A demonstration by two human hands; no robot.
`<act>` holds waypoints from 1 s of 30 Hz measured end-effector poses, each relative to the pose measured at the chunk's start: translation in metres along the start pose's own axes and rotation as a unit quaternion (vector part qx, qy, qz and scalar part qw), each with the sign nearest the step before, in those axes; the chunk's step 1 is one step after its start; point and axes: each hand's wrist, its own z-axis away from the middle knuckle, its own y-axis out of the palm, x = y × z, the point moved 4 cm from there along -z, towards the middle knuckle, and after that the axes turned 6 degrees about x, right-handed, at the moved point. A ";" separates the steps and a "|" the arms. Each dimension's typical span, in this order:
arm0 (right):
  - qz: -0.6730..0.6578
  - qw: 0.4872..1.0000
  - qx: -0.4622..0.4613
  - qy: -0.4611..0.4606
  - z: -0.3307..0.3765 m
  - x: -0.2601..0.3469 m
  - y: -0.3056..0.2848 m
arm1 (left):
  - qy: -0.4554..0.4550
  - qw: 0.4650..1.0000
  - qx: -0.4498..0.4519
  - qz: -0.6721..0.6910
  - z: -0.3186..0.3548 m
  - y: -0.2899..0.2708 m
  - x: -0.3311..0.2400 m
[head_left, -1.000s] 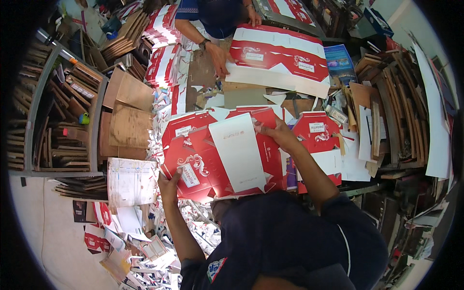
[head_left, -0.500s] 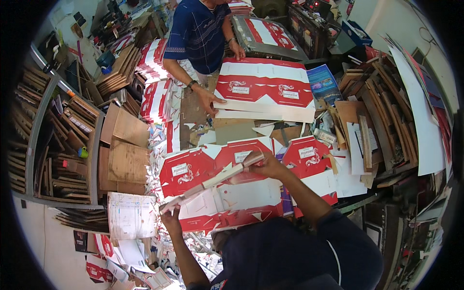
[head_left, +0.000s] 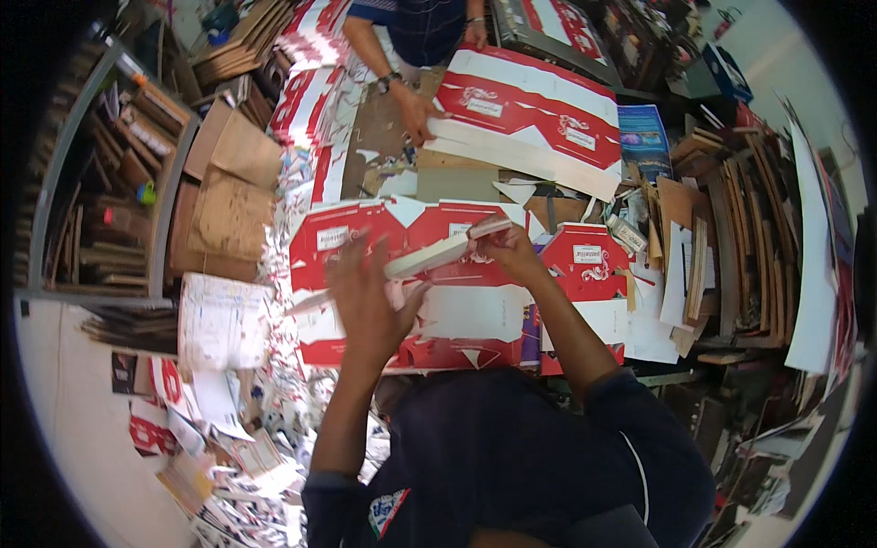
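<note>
"Red and white sheets (head_left: 475, 315) lie flat on the bench (head_left: 373, 137). What's above them?"

"Pale card (head_left: 429, 257), seen nearly edge-on, slanting up to the right."

"Who has it?"

"The right hand (head_left: 513, 250). Its thumb and fingers are closed on the card's upper right end."

"And the left hand (head_left: 370, 297)?"

"Raised in front of the lower left part, blurred, fingers spread. I can't tell whether it touches the card."

"What's around them?"

"To the right, another sheet (head_left: 585, 256), with a white bottle (head_left: 626, 234) near it. Across the bench, a co-worker's hand (head_left: 418, 117) is at the corner of a big printed sheet (head_left: 525, 114). Brown boards (head_left: 239, 215) sit on the left."
</note>
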 end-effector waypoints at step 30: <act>0.200 0.968 -0.047 0.147 -0.032 0.075 -0.021 | 0.040 0.988 0.141 -0.049 -0.047 0.056 -0.003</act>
